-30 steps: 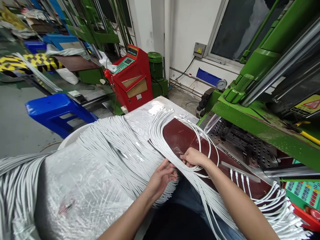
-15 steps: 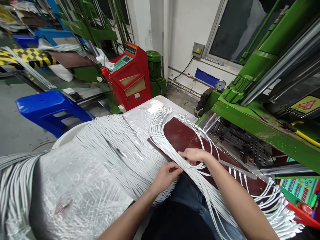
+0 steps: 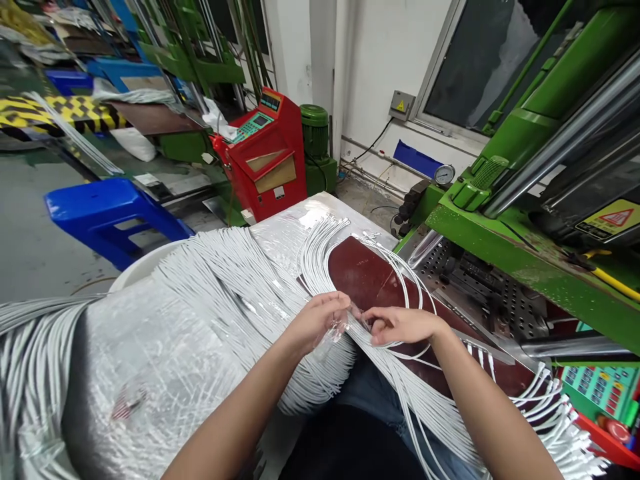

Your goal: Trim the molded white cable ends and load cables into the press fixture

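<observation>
A thick bundle of thin white cables (image 3: 425, 387) runs from the far end of a brown board (image 3: 367, 267) down across my lap to the right. My left hand (image 3: 320, 320) is closed on a crinkled strip of clear plastic film (image 3: 331, 335) at the bundle's left side. My right hand (image 3: 403, 325) lies over the bundle with curled fingers gripping it, close to the left fingertips. A few cables loop out on the board beyond the right hand. Along the bundle's right end are white connectors (image 3: 575, 427).
More cables (image 3: 235, 287) lie in a wide pile on the plastic-wrapped surface (image 3: 165, 353), with another bundle (image 3: 40, 373) at far left. A green press (image 3: 500, 247) stands close on the right. Beyond are a red control console (image 3: 270, 163) and a blue stool (image 3: 110, 210).
My left hand has risen from the bundle's near edge to its upper side, and clear film now shows in it. The right hand has shifted slightly right and stays at the bundle.
</observation>
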`<action>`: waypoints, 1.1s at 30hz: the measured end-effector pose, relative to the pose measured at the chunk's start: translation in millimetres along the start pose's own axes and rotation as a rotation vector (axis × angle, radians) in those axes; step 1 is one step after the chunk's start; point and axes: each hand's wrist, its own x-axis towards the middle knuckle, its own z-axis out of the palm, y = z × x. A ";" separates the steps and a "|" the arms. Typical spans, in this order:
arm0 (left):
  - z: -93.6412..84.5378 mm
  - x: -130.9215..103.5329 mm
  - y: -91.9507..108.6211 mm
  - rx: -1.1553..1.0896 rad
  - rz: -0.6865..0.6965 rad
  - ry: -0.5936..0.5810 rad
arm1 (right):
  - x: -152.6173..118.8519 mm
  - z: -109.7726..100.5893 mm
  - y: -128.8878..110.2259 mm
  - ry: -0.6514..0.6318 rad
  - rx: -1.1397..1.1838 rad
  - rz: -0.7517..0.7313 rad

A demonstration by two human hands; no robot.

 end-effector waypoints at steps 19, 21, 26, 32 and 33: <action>4.6 -6.6 -82.9 -0.368 0.020 0.053 | 33.7 6.5 23.5 0.503 -0.022 0.286; 2.4 -5.2 -77.3 -0.360 0.052 -0.001 | 34.3 0.7 20.9 0.548 -0.104 0.320; 4.3 0.5 -64.3 -0.203 0.159 -0.089 | 41.1 -10.3 3.3 0.676 -0.362 0.410; 1.6 2.8 -53.5 0.207 0.070 -0.181 | 30.9 -24.6 -16.6 0.795 -0.465 0.480; -0.8 2.1 -51.9 0.260 0.056 -0.152 | 22.0 -23.5 -17.1 0.781 -0.454 0.456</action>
